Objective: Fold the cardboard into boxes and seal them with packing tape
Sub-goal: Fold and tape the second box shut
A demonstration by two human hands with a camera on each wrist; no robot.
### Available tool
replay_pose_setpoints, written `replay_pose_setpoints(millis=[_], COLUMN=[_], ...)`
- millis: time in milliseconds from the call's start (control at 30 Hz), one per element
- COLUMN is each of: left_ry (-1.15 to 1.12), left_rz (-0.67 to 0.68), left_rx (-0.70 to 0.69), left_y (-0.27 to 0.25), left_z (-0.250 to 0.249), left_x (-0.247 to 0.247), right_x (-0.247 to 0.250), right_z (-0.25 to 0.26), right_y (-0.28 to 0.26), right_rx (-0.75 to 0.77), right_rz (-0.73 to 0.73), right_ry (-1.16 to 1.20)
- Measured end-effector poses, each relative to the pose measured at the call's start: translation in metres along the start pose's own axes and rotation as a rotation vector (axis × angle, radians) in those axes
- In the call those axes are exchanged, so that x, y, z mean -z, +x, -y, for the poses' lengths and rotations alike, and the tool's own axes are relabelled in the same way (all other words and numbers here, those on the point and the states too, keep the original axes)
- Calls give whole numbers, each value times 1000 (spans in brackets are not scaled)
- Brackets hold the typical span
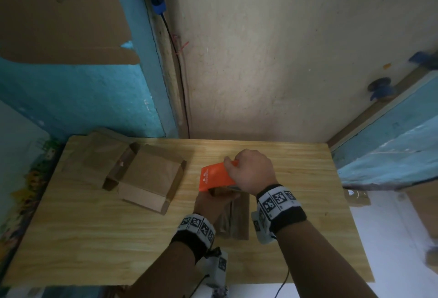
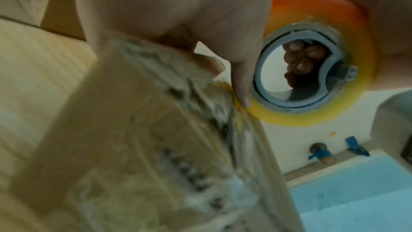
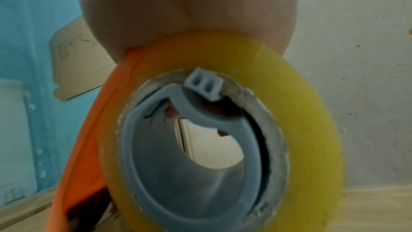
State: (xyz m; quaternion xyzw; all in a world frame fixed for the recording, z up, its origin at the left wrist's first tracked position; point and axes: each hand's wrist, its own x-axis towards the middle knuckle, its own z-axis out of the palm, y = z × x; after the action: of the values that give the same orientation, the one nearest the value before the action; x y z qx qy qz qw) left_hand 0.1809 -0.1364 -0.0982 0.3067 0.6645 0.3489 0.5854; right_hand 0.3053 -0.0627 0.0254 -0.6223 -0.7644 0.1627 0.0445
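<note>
orange plastic tape dispenser [image 1: 214, 175], loaded with a yellowish roll of packing tape [image 2: 321, 94], sits in the curled grip of the right hand [image 1: 251, 171] above a wooden bench [image 1: 94, 238]. the left hand [image 1: 211, 203], just nearer the person than the dispenser, grips the top end of a brown cardboard box [image 2: 142, 130], with clear tape wrinkled along its seam and one finger pressing by the roll. this box looks partway sealed, judging by the tape running from roll to seam. well to the left of the dispenser lie a folded cardboard box [image 1: 148, 179], with tape showing at its corners, and a flat cardboard piece [image 1: 99, 155] not yet folded. both boxes are shut, so whether they hold anything cannot be seen.
</note>
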Motion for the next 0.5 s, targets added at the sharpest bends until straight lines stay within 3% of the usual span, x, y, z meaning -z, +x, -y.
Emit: replay_pose_setpoints(millis=[133, 333, 433, 500], left_ry=[-36, -30, -38, -39], left_rz=[20, -51, -56, -62], left_rx=[26, -45, -12, 24], left_y=[-1, -6, -10, -11], left_z=[3, -2, -5, -7], left_x=[-5, -6, -9, -12], right_x=[-1, 4, 7, 10], right_z=[-1, -3, -15, -26], right_y=[6, 5, 8, 4], right_rx=[60, 5, 35, 31], right_rz=[71, 62, 169, 159], right_ry=[-126, 30, -26, 5])
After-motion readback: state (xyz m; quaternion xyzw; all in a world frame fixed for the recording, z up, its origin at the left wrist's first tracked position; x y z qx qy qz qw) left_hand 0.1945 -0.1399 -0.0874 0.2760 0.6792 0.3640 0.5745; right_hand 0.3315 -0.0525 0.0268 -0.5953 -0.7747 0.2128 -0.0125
